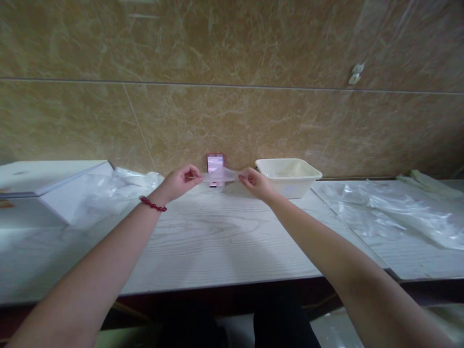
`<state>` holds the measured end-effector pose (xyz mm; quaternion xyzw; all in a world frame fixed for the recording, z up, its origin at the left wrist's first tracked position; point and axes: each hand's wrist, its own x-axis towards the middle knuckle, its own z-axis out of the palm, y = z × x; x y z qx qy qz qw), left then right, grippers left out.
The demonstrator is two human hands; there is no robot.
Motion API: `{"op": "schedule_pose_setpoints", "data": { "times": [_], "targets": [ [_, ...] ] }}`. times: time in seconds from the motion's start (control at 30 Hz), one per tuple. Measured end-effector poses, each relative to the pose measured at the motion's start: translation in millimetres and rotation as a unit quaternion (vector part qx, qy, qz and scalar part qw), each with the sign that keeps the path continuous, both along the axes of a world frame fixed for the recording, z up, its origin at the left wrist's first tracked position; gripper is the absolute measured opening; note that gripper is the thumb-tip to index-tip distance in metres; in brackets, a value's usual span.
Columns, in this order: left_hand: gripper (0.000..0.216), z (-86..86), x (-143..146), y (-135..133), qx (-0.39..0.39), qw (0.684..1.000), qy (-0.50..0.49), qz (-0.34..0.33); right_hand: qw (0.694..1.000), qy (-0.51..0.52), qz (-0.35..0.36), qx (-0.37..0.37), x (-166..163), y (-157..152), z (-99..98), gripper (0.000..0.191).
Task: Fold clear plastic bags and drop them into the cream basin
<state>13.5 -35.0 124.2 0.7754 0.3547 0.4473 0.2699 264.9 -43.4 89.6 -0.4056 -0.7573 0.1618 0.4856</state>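
Between both hands a small translucent plastic piece [226,175], perhaps a film or bag, is stretched level above the table. My left hand [183,182], with a dark red bead bracelet [152,204] on its wrist, pinches the left end. The right end is pinched by my right hand [255,182], just in front of the left side of a cream plastic tub [290,179]. Behind the stretched plastic a phone [215,163] with a lit screen and red edge leans upright at the wall; the plastic covers part of its screen.
A white box [54,193] stands at the left, with crumpled clear plastic [105,193] beside it. More clear plastic sheets or bags [395,208] lie at the right. The white wood-grain table [224,241] meets a brown marbled wall [232,116] carrying a socket [356,74].
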Motion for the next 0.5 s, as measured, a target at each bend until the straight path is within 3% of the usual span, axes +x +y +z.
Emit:
{"op": "schedule_pose_setpoints", "data": {
  "times": [0.13, 0.3, 0.4, 0.5],
  "targets": [
    [0.01, -41.1, -7.6, -22.8, -0.012, 0.991, 0.113, -0.068, 0.992, -0.119, 0.044, -0.005, 1.0, -25.0, -43.2, 0.017],
    [0.01, -84.6, -10.5, -48.6, 0.003, 0.959, 0.25, -0.133, 0.959, -0.248, 0.134, -0.025, 0.5, -46.7, -85.6, 0.022],
    [0.015, -95.2, -10.8, -60.3, 0.001, 0.941, 0.303, -0.152, 0.944, -0.279, 0.172, -0.022, 1.4, -54.2, -92.5, 0.025],
    [0.024, -92.5, -11.0, -64.7, 0.005, 0.92, 0.356, -0.164, 0.937, -0.305, 0.171, -0.025, 5.3, -59.7, -86.3, 0.025]
  ]
}}
